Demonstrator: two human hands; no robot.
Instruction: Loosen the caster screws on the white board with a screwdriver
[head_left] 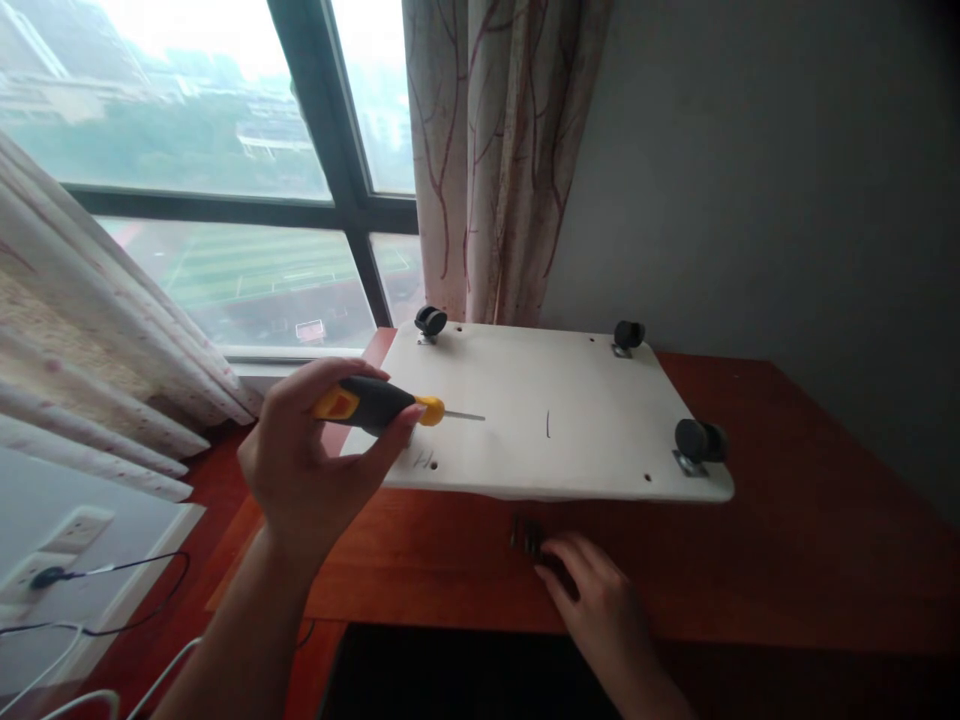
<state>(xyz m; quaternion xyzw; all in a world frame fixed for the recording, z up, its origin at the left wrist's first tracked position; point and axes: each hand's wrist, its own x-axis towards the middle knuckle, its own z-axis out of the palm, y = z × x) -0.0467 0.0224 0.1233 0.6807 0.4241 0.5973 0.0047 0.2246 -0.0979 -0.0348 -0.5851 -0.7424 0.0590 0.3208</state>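
My left hand (315, 450) is wrapped round the black and yellow handle of a screwdriver (379, 403). Its thin metal shaft points right, over a white board (517, 390) with rounded corners and small dark holes. Black caster wheels stand up from the board: one at the far left (430, 321), one at the far right (628, 336), one at the near right (699, 441). My left hand hides the near left corner. Just in front of the board, my right hand (596, 590) pinches at some small dark pieces (527, 536) on the tabletop, too blurred to name.
The board lies on a reddish-brown wooden table (765, 560). Behind it are a window frame (352, 215), a patterned curtain (495, 160) and a grey wall (735, 180). At the lower left, cables run from a wall socket (30, 580). Something dark (457, 675) is below the table's front edge.
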